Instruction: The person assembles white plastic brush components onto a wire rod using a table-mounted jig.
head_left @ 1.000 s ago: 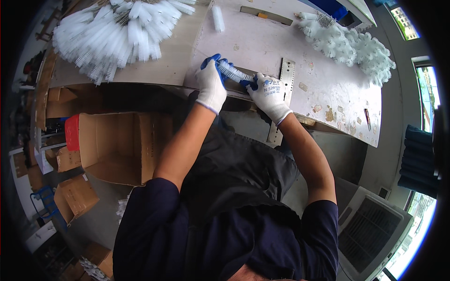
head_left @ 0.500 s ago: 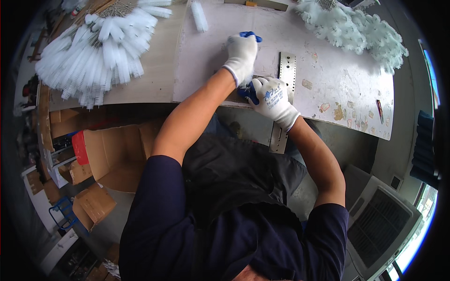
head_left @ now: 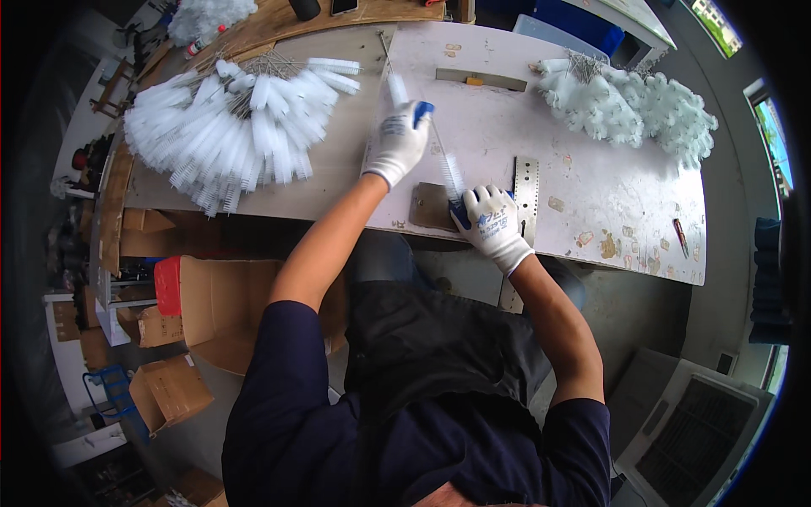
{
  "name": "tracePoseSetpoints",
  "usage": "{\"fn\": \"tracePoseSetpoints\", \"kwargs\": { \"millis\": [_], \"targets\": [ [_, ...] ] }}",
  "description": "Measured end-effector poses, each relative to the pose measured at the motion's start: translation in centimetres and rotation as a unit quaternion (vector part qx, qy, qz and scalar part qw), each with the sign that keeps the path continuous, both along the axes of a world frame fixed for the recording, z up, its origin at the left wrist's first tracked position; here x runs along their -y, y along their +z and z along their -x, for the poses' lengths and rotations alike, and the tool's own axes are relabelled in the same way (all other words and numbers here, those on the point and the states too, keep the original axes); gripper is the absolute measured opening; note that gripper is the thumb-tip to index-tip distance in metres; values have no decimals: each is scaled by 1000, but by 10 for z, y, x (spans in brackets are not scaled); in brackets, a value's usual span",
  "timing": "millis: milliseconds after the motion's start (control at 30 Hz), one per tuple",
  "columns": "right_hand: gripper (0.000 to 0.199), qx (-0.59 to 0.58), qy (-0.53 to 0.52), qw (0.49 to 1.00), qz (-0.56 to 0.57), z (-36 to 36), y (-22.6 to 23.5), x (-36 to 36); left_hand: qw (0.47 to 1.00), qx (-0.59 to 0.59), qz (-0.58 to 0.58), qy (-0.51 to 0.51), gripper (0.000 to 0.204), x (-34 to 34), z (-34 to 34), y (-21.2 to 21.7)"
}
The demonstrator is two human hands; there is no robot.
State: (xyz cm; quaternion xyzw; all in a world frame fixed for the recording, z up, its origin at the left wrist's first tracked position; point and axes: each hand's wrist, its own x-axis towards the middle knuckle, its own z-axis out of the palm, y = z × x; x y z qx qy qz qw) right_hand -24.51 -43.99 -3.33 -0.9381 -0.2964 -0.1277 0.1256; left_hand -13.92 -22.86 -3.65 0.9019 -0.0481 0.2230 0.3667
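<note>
My right hand [head_left: 494,221], in a white glove with a blue palm, closes on the lower end of a white bristle brush [head_left: 453,173] at the table's front edge. The brush tilts up to the left, its thin wire stem running toward my left hand [head_left: 400,145]. That gloved hand is closed, its fingers partly hidden and slightly blurred, so what it grips cannot be made out. Just beyond it lies another white brush [head_left: 396,89], its lower part covered by the hand. Beside my right hand are a brownish metal plate [head_left: 432,207] and a perforated metal strip [head_left: 526,190].
A large fan of white brushes [head_left: 228,127] lies at the left of the table [head_left: 625,186]. Curled, pale brushes [head_left: 625,106] are heaped at the far right. A metal bar [head_left: 498,80] lies at the back, a red-handled tool [head_left: 681,237] at the right, a cardboard box [head_left: 224,313] below left.
My left hand has moved left, away from my right hand and over the lying brush. The brush at my right hand now shows. The whole view has shifted, revealing more of the table's back.
</note>
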Motion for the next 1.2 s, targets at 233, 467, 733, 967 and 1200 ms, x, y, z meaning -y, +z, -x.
{"fn": "tracePoseSetpoints", "kwargs": {
  "millis": [233, 467, 733, 967, 1200],
  "targets": [
    [35, 50, 68, 994, -67, -2, -1, -3, 962, -123, -174, 171, 49, -48, -70, -1],
    [34, 25, 14, 989, -147, -1, 4, 4, 926, -245, -219, 188, 46, -37, -76, -11],
    [22, 94, -164, 927, -324, -64, 59, 96, 950, -170, -178, 192, 40, -26, 18, -12],
    [39, 161, -317, 932, -73, -128, 112, 205, 954, -146, -159, 206, 41, -17, 15, -11],
    [21, 46, -143, 959, -242, -41, 70, 107, 976, -127, 81, 160, 33, -34, 7, -31]
  ]
}}
